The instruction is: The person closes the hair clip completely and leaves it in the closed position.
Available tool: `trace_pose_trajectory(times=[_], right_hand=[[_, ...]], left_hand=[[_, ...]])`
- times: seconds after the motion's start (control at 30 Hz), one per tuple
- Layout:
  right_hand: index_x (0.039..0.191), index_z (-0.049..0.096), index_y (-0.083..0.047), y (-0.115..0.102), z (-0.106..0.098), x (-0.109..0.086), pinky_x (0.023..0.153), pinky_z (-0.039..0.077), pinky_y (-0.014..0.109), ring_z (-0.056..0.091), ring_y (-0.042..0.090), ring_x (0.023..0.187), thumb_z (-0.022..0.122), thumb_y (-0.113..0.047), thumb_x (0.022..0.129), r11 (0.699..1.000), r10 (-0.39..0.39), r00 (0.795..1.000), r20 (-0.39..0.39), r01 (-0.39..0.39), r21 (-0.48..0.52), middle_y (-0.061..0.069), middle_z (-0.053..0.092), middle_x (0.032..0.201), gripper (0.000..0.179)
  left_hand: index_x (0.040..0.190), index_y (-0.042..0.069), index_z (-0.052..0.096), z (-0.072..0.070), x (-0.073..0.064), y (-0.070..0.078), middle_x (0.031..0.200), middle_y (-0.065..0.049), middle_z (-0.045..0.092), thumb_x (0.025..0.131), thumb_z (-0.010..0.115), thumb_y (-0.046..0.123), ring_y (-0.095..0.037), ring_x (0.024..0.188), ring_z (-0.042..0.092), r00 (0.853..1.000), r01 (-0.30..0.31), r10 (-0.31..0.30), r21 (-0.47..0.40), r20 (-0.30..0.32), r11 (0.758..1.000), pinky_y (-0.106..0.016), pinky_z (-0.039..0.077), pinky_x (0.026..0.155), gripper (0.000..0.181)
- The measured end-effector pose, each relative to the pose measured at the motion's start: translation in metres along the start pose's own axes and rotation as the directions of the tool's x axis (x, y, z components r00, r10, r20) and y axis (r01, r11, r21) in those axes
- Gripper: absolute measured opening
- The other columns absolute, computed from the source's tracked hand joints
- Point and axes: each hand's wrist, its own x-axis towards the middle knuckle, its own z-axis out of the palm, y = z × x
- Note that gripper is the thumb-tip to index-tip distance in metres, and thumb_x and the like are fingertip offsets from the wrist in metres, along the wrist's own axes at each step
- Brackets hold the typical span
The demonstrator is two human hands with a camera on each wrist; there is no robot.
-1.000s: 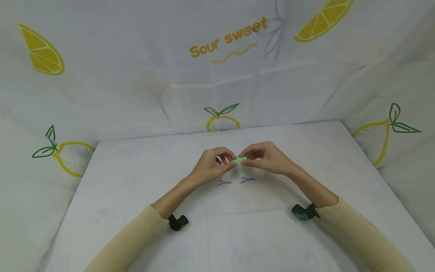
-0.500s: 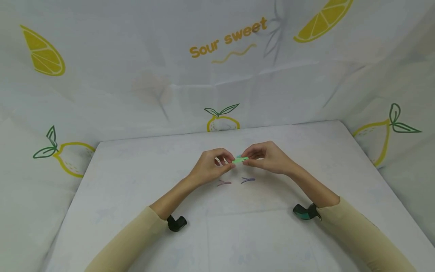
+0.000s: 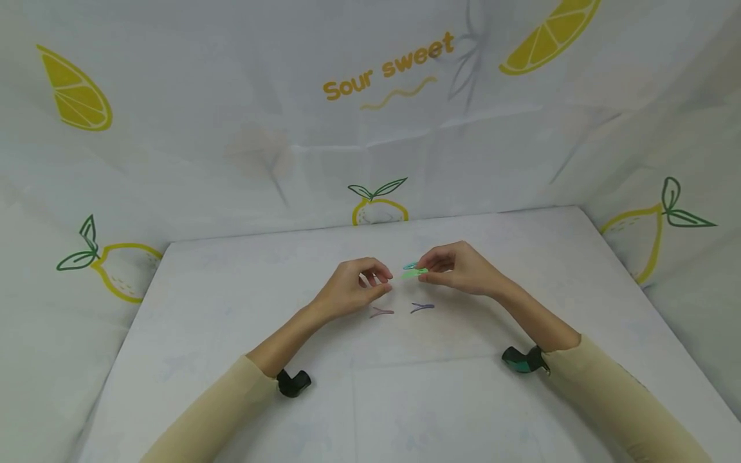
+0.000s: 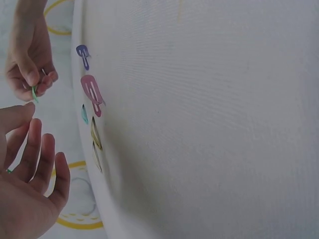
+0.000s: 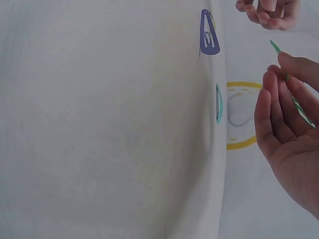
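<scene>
A green snap hair clip (image 3: 413, 272) is pinched between the thumb and fingers of my right hand (image 3: 460, 270), above the table. In the right wrist view the green clip's tip (image 5: 274, 47) sticks out past the thumb. My left hand (image 3: 356, 286) is apart from it on the left, fingers loosely bent with nothing between them. A pink hair clip (image 3: 382, 312) and a purple hair clip (image 3: 422, 307) lie nearer the body. Just beyond the green one a teal hair clip (image 3: 410, 265) shows. Yellow hair clips (image 4: 95, 134) appear in the left wrist view.
A white cloth (image 3: 370, 399) covers the table. Behind and at the sides hangs a white curtain (image 3: 231, 180) with lemon prints. Dark wrist cameras (image 3: 294, 383) stick out below both sleeves, close to the tabletop.
Both hands held the green clip before. My left hand has let go and drawn back to the left, while my right hand keeps the clip and has shifted slightly right.
</scene>
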Motion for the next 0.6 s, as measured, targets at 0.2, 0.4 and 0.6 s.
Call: trace_pose_trajectory(times=[0.2,0.4,0.6], right_hand=[[0.106,0.082,-0.010,0.006,0.001,0.000,0.090,0.061,0.022,0.075,0.014,0.092,0.087,-0.012,0.092,0.998,0.038,0.999,0.017,-0.037,-0.060,0.003,0.082,0.103,0.015],[0.106,0.082,-0.008,0.008,0.002,0.001,0.086,0.061,0.021,0.074,0.013,0.089,0.087,-0.011,0.092,0.995,0.018,0.998,0.052,-0.013,-0.096,0.004,0.082,0.102,0.015],[0.106,0.082,-0.008,0.011,0.001,0.004,0.085,0.061,0.020,0.073,0.014,0.089,0.087,-0.011,0.092,0.994,0.023,0.998,0.064,-0.016,-0.109,0.004,0.082,0.101,0.016]], left_hand=[[0.105,0.010,0.079,-0.004,-0.005,-0.004,0.105,-0.001,0.081,0.096,0.081,0.014,-0.010,0.088,0.066,0.998,0.023,-0.024,0.024,0.063,0.999,-0.022,0.056,0.078,0.010],[0.106,0.009,0.079,-0.007,-0.010,-0.005,0.104,0.000,0.079,0.097,0.081,0.014,-0.010,0.089,0.064,0.989,0.052,-0.057,0.040,0.136,0.998,-0.021,0.053,0.076,0.011],[0.107,0.009,0.079,-0.008,-0.015,-0.009,0.102,0.001,0.078,0.097,0.080,0.012,-0.010,0.089,0.065,0.986,0.054,-0.059,0.037,0.156,0.998,-0.020,0.055,0.076,0.011]])
